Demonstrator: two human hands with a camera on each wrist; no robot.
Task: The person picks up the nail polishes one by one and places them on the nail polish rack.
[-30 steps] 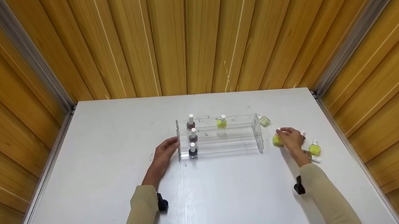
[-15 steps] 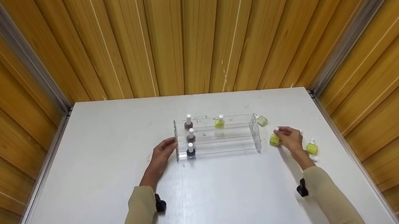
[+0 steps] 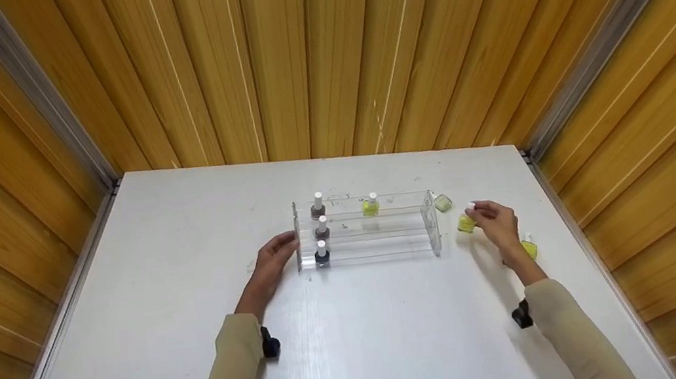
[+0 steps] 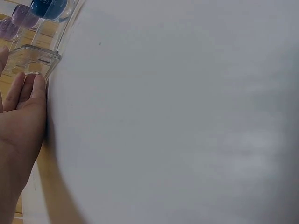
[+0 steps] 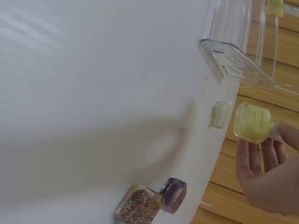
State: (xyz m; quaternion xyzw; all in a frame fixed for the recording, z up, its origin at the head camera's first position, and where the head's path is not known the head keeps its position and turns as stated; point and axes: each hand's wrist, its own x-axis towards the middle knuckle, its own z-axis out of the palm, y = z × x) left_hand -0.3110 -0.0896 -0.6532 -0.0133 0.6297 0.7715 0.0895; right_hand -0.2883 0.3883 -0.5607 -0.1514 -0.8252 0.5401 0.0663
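Observation:
My right hand [image 3: 496, 225] pinches a yellow nail polish bottle [image 5: 253, 123] by its white cap, holding it above the table to the right of a clear stepped acrylic rack [image 3: 385, 245]. At the rack's left end, my left hand [image 3: 272, 265] touches the side panel with fairly straight fingers [image 4: 39, 86]. Three dark or mauve nail polish bottles stand on separate steps at the left, among them a dark blue one [image 4: 49, 7]. Another yellow nail polish bottle [image 3: 370, 208] stands on the back step, near the middle.
A pale nail polish bottle [image 3: 443, 202] lies beside the rack's right end. Near my right wrist are a yellow bottle [image 3: 529, 248], a glitter-filled bottle [image 5: 139, 205] and a purple one [image 5: 174, 195]. Wood-patterned walls [image 3: 280, 59] enclose the white table [image 3: 360, 345].
My right hand has raised the yellow nail polish bottle off the table by its cap. My left hand stays against the rack's left end.

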